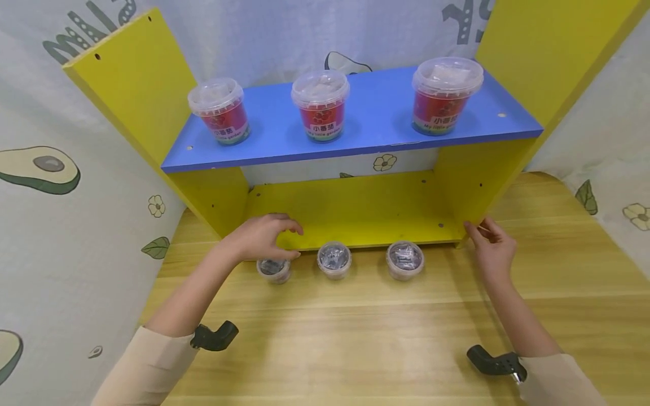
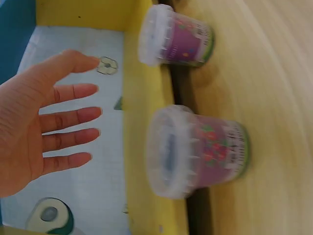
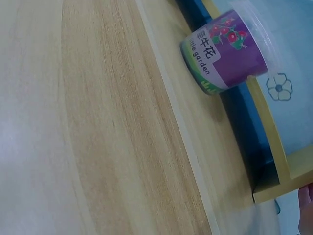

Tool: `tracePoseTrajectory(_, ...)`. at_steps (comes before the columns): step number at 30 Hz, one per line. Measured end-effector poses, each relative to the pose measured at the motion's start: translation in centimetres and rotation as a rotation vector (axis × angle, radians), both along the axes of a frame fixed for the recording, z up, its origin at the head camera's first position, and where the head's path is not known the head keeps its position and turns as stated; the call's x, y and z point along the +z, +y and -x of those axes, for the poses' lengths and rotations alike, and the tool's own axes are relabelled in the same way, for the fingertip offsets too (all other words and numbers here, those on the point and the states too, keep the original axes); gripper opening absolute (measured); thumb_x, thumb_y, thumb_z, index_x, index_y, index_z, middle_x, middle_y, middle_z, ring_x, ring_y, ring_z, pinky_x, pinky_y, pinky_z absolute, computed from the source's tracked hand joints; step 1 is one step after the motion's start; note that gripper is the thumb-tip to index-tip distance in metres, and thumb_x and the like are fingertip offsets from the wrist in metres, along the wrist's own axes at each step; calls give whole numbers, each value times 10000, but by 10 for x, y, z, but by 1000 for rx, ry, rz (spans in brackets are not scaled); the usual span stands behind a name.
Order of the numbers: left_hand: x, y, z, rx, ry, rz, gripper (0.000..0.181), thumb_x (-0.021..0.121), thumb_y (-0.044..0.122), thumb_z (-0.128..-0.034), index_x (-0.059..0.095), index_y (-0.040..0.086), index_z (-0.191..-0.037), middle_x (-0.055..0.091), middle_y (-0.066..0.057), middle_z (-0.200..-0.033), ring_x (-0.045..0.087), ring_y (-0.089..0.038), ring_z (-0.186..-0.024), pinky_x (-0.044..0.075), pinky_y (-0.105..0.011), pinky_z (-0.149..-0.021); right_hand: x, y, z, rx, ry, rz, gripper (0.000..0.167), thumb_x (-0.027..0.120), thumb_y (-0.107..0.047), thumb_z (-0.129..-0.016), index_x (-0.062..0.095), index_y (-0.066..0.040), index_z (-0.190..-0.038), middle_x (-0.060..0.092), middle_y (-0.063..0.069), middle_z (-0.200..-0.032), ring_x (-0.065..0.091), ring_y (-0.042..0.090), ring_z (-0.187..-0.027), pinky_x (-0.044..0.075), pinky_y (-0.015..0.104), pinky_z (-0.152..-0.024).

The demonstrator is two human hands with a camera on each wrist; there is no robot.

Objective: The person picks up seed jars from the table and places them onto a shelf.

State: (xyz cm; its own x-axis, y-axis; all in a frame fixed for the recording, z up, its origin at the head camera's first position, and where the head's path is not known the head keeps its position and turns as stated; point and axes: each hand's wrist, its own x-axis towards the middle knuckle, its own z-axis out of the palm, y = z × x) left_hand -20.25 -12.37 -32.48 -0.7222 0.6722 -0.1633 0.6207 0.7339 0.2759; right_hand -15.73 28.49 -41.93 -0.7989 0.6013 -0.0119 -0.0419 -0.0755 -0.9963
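Note:
My left hand [image 1: 261, 237] reaches over a small lidded plastic cup [image 1: 274, 270], fingers spread and thumb apart, holding nothing. In the left wrist view the left hand [image 2: 44, 112] stands away from two purple-labelled cups, a nearer lidded cup [image 2: 215, 149] and a farther cup [image 2: 188, 39]. In the head view a middle cup [image 1: 334, 260] and a right cup [image 1: 404, 260] stand by the shelf's front. My right hand [image 1: 491, 251] touches the lower front edge of the yellow shelf unit [image 1: 350, 208]. Only part of that hand [image 3: 305, 208] shows at the right wrist view's edge.
On the blue upper shelf [image 1: 269, 124] stand three red-labelled cups: a left one [image 1: 223, 115], a middle one [image 1: 321, 110] and a right one [image 1: 443, 101]. A wooden table [image 1: 355, 338] carries the unit. A patterned cloth [image 1: 101, 237] hangs behind and beside it.

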Motion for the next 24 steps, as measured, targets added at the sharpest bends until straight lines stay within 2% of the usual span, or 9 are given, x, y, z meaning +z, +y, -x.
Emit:
tracePoseTrajectory(9,-22,-11,-5,37,-1,-9,451,710,329,-772,618,123,-1162,584,-58,-1168,552,-263,-1061,489,-402,-819,-2,0,0,9,29,4,276,687,18,-778,711,-74,-1038,668,-133,-762,580,-1,-671,431,66,-550)
tracePoseTrajectory(13,-28,-15,-9,64,-10,1,463,711,347,-765,620,141,-1170,568,-54,-1202,538,-258,-1088,495,-399,-804,-2,0,0,2,27,9,280,692,13,-777,709,-79,-1040,667,-133,-772,575,6,-684,431,64,-552)
tracePoseTrajectory(19,-34,-17,-10,60,-36,9,503,733,322,-756,616,110,-1196,558,-90,-1230,519,-288,-1126,484,-422,-847,-4,1,1,0,7,12,291,692,4,-782,701,-78,-1061,661,-132,-785,568,11,-703,428,63,-556)
tracePoseTrajectory(24,-40,-19,-12,74,-52,23,514,758,303,-731,622,106,-1186,573,-87,-1200,532,-280,-1070,487,-420,-811,-4,0,1,-2,7,-10,285,691,-3,-785,703,-81,-1059,658,-143,-801,566,10,-706,415,66,-532)
